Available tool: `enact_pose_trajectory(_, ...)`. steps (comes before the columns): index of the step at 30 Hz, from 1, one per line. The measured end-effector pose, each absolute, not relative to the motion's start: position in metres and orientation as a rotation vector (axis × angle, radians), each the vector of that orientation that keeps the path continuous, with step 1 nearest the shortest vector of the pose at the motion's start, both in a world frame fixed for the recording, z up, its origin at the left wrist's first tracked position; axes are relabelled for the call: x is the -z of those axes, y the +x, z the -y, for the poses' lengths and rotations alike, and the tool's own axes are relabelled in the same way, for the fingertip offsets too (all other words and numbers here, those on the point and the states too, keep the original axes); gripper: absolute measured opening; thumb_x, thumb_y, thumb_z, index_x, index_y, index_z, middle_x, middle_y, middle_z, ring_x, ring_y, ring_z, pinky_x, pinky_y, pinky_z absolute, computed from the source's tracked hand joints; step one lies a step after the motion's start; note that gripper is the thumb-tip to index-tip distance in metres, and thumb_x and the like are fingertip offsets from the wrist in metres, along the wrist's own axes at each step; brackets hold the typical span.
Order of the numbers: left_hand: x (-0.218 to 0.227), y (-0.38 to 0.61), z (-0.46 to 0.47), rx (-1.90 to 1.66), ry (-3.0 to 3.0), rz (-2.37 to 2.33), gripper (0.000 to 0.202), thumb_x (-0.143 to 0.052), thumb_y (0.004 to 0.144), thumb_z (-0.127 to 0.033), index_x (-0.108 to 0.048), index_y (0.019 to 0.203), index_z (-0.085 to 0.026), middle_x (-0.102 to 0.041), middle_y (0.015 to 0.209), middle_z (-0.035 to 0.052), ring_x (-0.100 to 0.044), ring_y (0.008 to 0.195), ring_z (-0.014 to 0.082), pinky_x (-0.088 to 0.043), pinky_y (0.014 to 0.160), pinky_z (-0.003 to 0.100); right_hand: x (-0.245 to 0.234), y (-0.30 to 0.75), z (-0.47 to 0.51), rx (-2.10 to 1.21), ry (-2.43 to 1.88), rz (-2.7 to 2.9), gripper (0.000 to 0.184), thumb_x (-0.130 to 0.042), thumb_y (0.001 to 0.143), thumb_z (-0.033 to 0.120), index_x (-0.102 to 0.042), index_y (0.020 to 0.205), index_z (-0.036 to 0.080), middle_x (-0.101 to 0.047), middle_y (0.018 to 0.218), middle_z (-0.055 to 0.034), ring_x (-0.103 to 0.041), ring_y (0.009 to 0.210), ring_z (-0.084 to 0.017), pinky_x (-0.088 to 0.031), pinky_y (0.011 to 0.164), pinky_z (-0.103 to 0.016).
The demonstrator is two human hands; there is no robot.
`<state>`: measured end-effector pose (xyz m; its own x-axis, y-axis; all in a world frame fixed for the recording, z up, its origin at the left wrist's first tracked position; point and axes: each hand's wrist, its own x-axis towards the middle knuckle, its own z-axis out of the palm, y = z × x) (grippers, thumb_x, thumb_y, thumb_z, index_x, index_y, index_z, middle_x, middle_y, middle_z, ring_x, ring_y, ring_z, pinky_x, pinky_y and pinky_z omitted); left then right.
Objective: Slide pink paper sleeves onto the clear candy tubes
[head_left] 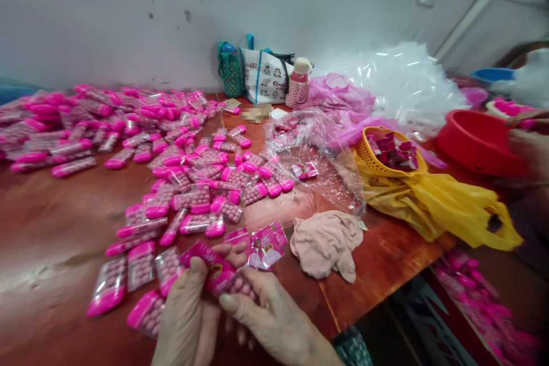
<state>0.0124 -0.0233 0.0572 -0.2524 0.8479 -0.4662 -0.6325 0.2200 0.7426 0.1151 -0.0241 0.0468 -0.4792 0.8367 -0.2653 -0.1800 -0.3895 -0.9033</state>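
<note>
Between my two hands is a small clear candy pack [218, 274] with a magenta printed label on one end and round pink candies showing at the other. My left hand [191, 311] is closed on the labelled end, thumb on top. Closed on the candy end, my right hand [272, 311] has its thumb laid along the near side. Just beyond the fingers lie flat printed magenta labels [268, 245]. Beside my left hand are several pink-capped candy packs [141, 266], one of them partly hidden behind the wrist.
A large heap of candy packs [141, 114] spreads across the table [51, 229]. To the right lie a crumpled cloth [326, 243], clear plastic film [330, 154], a yellow basket [371, 163] and a yellow bag [454, 206]. Another person's hand [532, 148] is near a red basin [476, 143].
</note>
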Motion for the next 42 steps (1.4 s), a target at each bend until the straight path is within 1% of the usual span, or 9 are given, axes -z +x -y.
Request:
enact_pose_trajectory(3,-0.056,0.013,0.023,-1.348,0.210,-1.004,0.035,-0.068,0.066,-0.040,-0.065,0.088,-0.013,-0.065,0.065,0.0052,-0.059,0.052,0.0152,-0.044,0.038,0.020,-0.046,0.114,0.028,-1.794,-1.101,1.171,0.034,-0.048,0.083,0.047,-0.058,0.084,0.015,-0.047,0.060,0.0035,-0.037,0.046,-0.005,-0.030,0.042,-0.016)
enact_pose_trajectory(9,-0.042,0.014,0.026,-1.361,0.257,-0.972,0.023,-0.066,0.070,-0.029,-0.067,0.086,-0.012,-0.068,0.076,0.0081,-0.063,0.063,0.0172,-0.050,0.050,0.023,-0.038,0.109,0.028,-1.617,-1.219,1.254,0.033,-0.047,0.084,0.046,-0.049,0.071,0.017,-0.044,0.062,0.0030,-0.041,0.055,-0.008,-0.034,0.048,-0.018)
enact_pose_trajectory(15,-0.041,0.007,0.027,-1.380,0.326,-1.010,0.029,-0.063,0.073,-0.022,-0.063,0.101,-0.014,-0.066,0.098,0.0124,-0.062,0.090,0.0246,-0.052,0.071,0.032,-0.036,0.107,0.025,-1.554,-1.195,1.352,0.028,-0.045,0.086,0.043,-0.051,0.079,0.017,-0.040,0.062,0.0046,-0.036,0.053,-0.007,-0.030,0.045,-0.017)
enact_pose_trajectory(18,-0.045,-0.002,0.025,-1.518,0.498,-1.091,0.045,-0.061,0.075,-0.018,-0.052,0.119,-0.025,-0.058,0.118,0.0072,-0.052,0.109,0.0218,-0.045,0.086,0.029,-0.036,0.110,0.024,-1.492,-1.232,1.346,0.027,-0.046,0.086,0.042,-0.054,0.089,0.017,-0.040,0.062,0.0045,-0.037,0.053,-0.007,-0.031,0.046,-0.018)
enact_pose_trajectory(20,-0.047,-0.013,0.022,-1.602,0.670,-1.180,0.045,-0.060,0.076,-0.019,-0.050,0.119,-0.028,-0.054,0.124,0.0033,-0.047,0.115,0.0190,-0.040,0.092,0.026,-0.036,0.113,0.023,-1.470,-1.239,1.352,0.026,-0.046,0.086,0.042,-0.055,0.092,0.018,-0.039,0.060,0.0049,-0.037,0.052,-0.007,-0.031,0.046,-0.018)
enact_pose_trajectory(25,-0.048,-0.039,0.014,-1.470,0.923,-1.319,0.024,-0.062,0.075,-0.023,-0.064,0.098,-0.023,-0.064,0.099,0.0020,-0.058,0.090,0.0160,-0.045,0.079,0.024,-0.036,0.119,0.023,-1.466,-1.199,1.481,0.024,-0.044,0.088,0.039,-0.057,0.092,0.019,-0.039,0.060,0.0051,-0.037,0.050,-0.007,-0.031,0.046,-0.018)
enact_pose_trajectory(30,-0.050,-0.038,0.007,-1.485,0.945,-1.285,0.002,-0.064,0.072,-0.018,-0.066,0.071,-0.018,-0.061,0.077,-0.0006,-0.055,0.074,0.0111,-0.043,0.067,0.018,-0.040,0.121,0.023,-1.376,-1.193,1.599,0.021,-0.043,0.089,0.035,-0.058,0.095,0.021,-0.043,0.062,0.0045,-0.040,0.053,-0.008,-0.033,0.050,-0.019)
enact_pose_trajectory(36,-0.051,-0.027,0.004,-1.508,0.701,-1.123,0.008,-0.062,0.073,-0.022,-0.065,0.069,-0.016,-0.062,0.080,0.0030,-0.056,0.073,0.0142,-0.045,0.064,0.023,-0.039,0.124,0.020,-1.432,-1.198,1.596,0.028,-0.043,0.089,0.035,-0.055,0.112,0.022,-0.046,0.065,0.0035,-0.044,0.057,-0.010,-0.037,0.054,-0.020)
enact_pose_trajectory(42,-0.045,-0.022,0.004,-1.598,0.794,-1.198,0.008,-0.059,0.076,-0.017,-0.063,0.069,-0.015,-0.061,0.095,0.0048,-0.055,0.086,0.0168,-0.045,0.073,0.025,-0.035,0.128,0.014,-1.371,-1.164,1.702,0.034,-0.041,0.090,0.032,-0.048,0.122,0.023,-0.051,0.063,0.0033,-0.044,0.052,-0.009,-0.037,0.048,-0.019)
